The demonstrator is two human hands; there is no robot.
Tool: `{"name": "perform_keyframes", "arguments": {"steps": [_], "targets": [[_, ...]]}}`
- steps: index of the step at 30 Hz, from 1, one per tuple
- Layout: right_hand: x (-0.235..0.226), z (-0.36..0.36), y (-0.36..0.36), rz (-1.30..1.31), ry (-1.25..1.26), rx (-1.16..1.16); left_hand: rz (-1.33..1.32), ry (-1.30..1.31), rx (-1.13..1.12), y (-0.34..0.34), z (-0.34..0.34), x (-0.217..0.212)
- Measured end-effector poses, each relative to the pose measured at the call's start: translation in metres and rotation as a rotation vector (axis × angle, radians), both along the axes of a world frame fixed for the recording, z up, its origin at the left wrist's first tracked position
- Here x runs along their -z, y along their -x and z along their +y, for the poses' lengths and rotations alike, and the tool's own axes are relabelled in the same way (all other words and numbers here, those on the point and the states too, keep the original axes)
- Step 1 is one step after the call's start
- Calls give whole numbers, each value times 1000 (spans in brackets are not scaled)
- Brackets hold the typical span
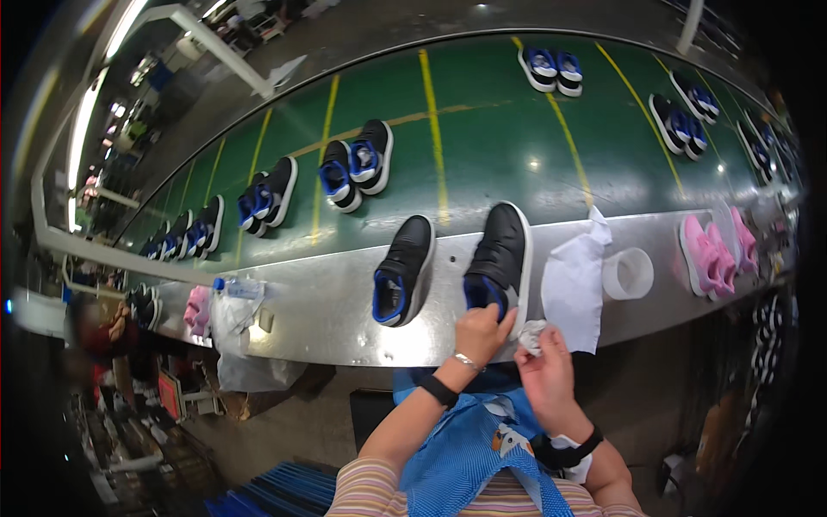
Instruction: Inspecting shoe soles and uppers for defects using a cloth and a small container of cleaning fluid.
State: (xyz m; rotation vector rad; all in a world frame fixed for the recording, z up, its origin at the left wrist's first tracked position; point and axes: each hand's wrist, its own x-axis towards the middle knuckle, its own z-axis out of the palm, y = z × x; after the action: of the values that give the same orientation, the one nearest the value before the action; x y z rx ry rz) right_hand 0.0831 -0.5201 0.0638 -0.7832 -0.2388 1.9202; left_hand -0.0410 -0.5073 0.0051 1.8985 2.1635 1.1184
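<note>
Two black sneakers with blue lining and white soles stand on the metal ledge in front of me. My left hand point(482, 334) is closed at the heel of the right sneaker point(501, 250), its fingertips partly hidden at the shoe's opening. Beside that heel, my right hand point(548, 366) pinches a crumpled wad of white paper point(531, 337). The left sneaker point(405, 269) stands untouched, and its insole shows. Just right of the shoes a white cloth point(575, 280) lies flat, reaching over the ledge's front edge.
A white roll of tape point(628, 274) and pink shoes point(708, 254) are to the right on the metal ledge point(345, 336). Beyond it, a green conveyor belt point(482, 146) with yellow lines carries several pairs of black shoes. A plastic bottle point(241, 288) and plastic bag point(237, 323) sit left.
</note>
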Motion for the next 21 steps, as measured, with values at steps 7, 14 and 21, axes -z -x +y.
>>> {"name": "perform_keyframes", "arguments": {"steps": [7, 14, 21], "targets": [[-17, 23, -5, -234, -176, -142, 61, 19, -165, 65, -40, -30], [-13, 8, 60, -616, -685, -347, 18, 389, -284, 138, -82, -18], [9, -26, 131, -694, -1068, -782, -1026, 187, -616, 123, -139, -6]]}}
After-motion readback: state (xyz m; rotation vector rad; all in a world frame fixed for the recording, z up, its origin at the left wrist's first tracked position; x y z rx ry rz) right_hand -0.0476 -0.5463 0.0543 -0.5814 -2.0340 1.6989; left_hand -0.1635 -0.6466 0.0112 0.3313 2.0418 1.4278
